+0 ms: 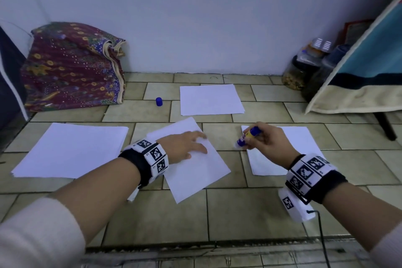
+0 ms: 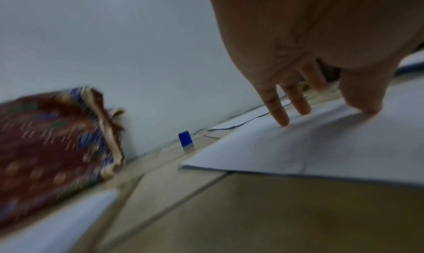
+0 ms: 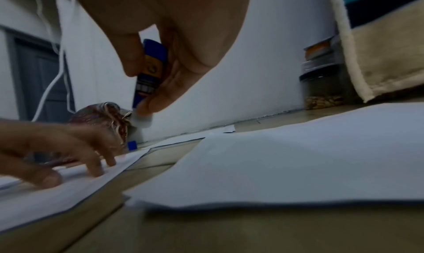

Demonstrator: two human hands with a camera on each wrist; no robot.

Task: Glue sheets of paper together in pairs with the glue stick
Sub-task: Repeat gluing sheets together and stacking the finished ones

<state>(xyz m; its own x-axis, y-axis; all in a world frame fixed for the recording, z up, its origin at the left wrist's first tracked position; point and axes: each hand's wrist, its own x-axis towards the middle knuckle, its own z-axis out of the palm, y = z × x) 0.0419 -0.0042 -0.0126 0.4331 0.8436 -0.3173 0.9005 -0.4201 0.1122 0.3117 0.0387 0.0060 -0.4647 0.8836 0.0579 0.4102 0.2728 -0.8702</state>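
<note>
Head view: four paper lots (image 1: 210, 99), one glue stick (image 1: 250, 135).

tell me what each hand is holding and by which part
The right hand grips the uncapped glue stick around its upper barrel, tip down. The left hand holds nothing; its straight fingers press on the angled sheet.

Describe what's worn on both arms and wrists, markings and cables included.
Both hands are bare. The left wrist carries a black band with white blocks printed with black square markers. The right wrist has the same, plus a white marked module beneath with a black cable trailing off. Pale cream sleeves are pushed up both forearms.
</note>
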